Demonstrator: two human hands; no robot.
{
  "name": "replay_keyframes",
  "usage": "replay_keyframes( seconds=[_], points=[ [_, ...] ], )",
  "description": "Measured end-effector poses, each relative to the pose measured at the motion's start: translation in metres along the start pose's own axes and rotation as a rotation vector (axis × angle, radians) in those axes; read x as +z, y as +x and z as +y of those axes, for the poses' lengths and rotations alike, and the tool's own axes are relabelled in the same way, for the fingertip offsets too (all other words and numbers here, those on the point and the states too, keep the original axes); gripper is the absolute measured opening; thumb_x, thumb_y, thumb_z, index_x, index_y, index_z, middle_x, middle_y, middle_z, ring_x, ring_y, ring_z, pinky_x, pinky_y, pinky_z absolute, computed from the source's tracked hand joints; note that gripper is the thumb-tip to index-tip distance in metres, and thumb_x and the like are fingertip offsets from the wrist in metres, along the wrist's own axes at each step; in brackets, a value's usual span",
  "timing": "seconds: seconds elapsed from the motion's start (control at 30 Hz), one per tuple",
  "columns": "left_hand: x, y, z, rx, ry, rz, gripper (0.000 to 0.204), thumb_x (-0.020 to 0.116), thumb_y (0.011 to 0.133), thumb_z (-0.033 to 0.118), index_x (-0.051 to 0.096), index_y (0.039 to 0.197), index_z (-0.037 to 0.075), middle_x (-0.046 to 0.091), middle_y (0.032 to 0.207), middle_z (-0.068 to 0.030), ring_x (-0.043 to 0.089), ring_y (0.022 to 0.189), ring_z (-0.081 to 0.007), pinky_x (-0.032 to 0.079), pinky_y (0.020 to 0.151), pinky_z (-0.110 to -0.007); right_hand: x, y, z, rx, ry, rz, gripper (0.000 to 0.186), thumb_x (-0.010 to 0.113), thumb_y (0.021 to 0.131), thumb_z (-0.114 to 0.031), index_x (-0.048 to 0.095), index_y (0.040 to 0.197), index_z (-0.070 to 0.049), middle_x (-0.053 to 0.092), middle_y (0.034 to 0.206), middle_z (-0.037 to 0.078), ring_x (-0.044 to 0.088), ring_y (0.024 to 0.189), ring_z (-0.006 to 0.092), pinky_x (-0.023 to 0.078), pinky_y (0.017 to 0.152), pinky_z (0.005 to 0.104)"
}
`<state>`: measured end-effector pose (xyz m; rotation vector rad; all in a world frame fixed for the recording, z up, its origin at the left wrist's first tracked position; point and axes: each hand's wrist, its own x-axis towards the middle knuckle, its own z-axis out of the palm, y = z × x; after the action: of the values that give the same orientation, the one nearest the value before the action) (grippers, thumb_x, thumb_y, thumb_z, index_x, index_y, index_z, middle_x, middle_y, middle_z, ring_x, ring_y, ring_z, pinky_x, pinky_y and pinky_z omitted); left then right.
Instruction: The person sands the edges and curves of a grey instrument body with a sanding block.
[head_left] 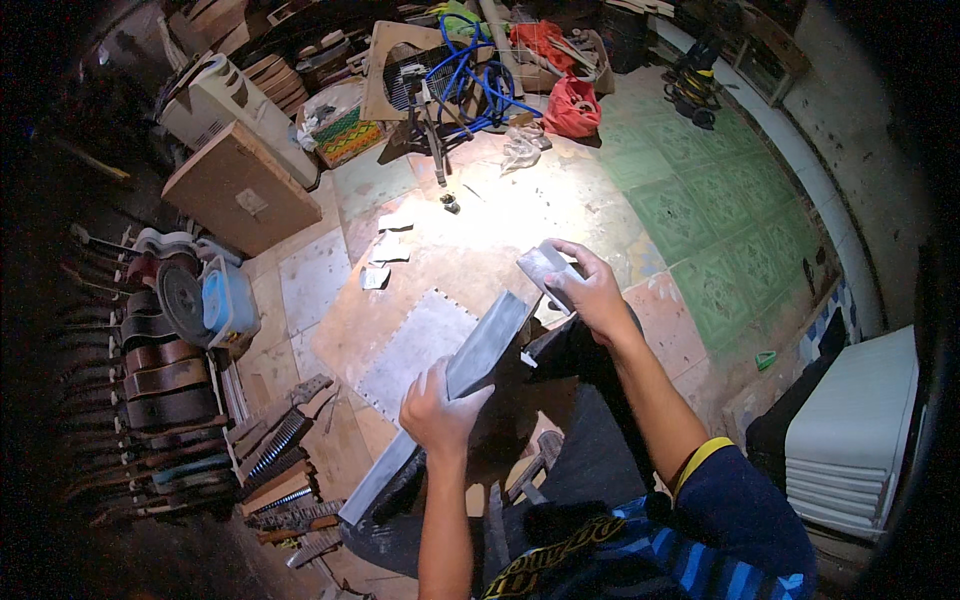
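My left hand (pixel 443 415) is closed around a long, flat grey piece (pixel 490 340), which lies diagonally over my lap with pale powder on it. My right hand (pixel 590 295) grips a short rectangular grey block (pixel 540 263), held just beyond the far end of the long piece. Both hands have whitish dust on their fingers. Under the long piece, dark cloth covers my legs, and a small white object (pixel 528 358) shows beside it.
Instruments with long necks (pixel 150 370) line the left. Loose necks (pixel 280 450) lie near my left. Ahead are white scraps (pixel 395 222), blue hose (pixel 470 75), a red bag (pixel 570 110) and a cardboard panel (pixel 240 188). A white molded case (pixel 850 430) stands at the right.
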<state>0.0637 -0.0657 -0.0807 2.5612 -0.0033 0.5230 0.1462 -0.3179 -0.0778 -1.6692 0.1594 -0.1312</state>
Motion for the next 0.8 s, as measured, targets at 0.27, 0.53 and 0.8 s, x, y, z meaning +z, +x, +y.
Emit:
replay_keyframes(
  seconds=[0.27, 0.53, 0.8],
  points=[
    [-0.011, 0.009, 0.007, 0.219, -0.127, -0.097, 0.072, 0.089, 0.060, 0.021, 0.067, 0.129, 0.013, 0.070, 0.116, -0.0126, 0.067, 0.099, -0.0347, 0.054, 0.085, -0.043, 0.005, -0.006, 0.045, 0.373, 0.695, -0.079, 0.058, 0.069, 0.090, -0.014, 0.049, 0.144, -0.006, 0.064, 0.119, 0.011, 0.070, 0.088, 0.0190, 0.065, 0.067, 0.0356],
    [-0.017, 0.063, 0.073, 0.323, 0.244, -0.456, 0.074, 0.083, 0.071, 0.015, 0.060, 0.140, 0.028, 0.061, 0.129, -0.0137, 0.063, 0.105, -0.0374, 0.053, 0.086, -0.046, 0.006, -0.015, 0.069, 0.440, 0.760, -0.111, 0.057, 0.070, 0.089, -0.017, 0.050, 0.142, -0.006, 0.065, 0.119, 0.010, 0.069, 0.092, 0.0190, 0.063, 0.062, 0.0327],
    [-0.003, 0.086, 0.084, 0.372, 0.450, -0.603, 0.065, 0.053, 0.085, -0.003, 0.063, 0.137, 0.035, 0.061, 0.125, -0.0161, 0.067, 0.101, -0.0373, 0.056, 0.086, -0.045, 0.001, -0.015, 0.068, 0.472, 0.724, -0.139, 0.056, 0.070, 0.089, -0.018, 0.052, 0.141, -0.005, 0.066, 0.118, 0.010, 0.069, 0.093, 0.0184, 0.062, 0.064, 0.0324]
  ],
)
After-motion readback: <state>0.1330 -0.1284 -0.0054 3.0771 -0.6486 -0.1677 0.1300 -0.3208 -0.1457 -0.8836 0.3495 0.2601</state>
